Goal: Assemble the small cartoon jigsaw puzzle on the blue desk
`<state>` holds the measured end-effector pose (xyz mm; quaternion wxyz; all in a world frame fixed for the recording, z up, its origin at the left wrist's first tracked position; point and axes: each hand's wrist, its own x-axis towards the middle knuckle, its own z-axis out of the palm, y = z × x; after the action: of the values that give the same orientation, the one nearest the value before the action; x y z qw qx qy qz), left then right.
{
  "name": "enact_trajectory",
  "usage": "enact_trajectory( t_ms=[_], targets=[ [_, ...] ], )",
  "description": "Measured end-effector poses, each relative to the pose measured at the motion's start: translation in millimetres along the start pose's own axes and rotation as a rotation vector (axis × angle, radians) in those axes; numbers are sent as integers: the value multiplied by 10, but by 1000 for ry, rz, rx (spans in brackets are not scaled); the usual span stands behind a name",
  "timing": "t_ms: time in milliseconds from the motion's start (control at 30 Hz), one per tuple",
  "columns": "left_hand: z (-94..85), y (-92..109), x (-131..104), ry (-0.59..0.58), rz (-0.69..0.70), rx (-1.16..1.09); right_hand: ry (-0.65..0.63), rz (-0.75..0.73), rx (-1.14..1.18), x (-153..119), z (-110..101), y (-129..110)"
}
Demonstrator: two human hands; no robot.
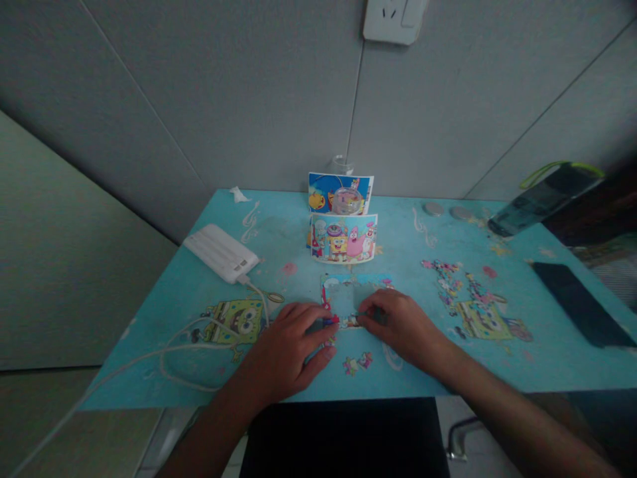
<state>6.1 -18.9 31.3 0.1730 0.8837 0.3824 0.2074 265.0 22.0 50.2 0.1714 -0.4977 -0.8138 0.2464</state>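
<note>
A small partly assembled jigsaw frame (348,292) lies on the blue cartoon-printed table (398,232), its middle still bare. My left hand (291,348) rests palm down at its lower left corner, fingertips on a red and blue piece (330,321). My right hand (403,325) lies at the lower right, fingertips pressing the puzzle's bottom edge (352,321). The two hands nearly meet there. A couple of loose pieces (358,362) lie just below them. A pile of loose pieces (455,279) sits to the right.
Two cartoon reference cards (343,216) stand propped behind the puzzle with a small glass jar (342,164). A white power bank (221,252) with a looping cable (184,352) lies left. A dark phone (577,302), a water bottle (542,199) and two round lids (445,211) are at right.
</note>
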Motion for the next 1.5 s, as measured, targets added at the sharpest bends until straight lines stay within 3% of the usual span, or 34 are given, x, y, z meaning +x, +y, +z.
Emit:
enact_trajectory(
  t_ms=[100,233,333,500,1300,1500],
  targets=[
    [11,-19,-3,1,6,-7,96,-53,22,-78,-107,83],
    [26,-36,-13,6,15,-16,185,37,-25,-330,-345,304],
    [33,-43,-20,13,15,-20,118,84,-37,-570,-431,412],
    [39,-57,-24,-9,9,5,-9,40,-9,-797,-322,374],
    [43,-51,-25,10,20,18,-71,32,-51,-740,-203,513],
    [39,-51,-24,-9,18,34,-58,-16,-53,-741,-227,410]
  ],
)
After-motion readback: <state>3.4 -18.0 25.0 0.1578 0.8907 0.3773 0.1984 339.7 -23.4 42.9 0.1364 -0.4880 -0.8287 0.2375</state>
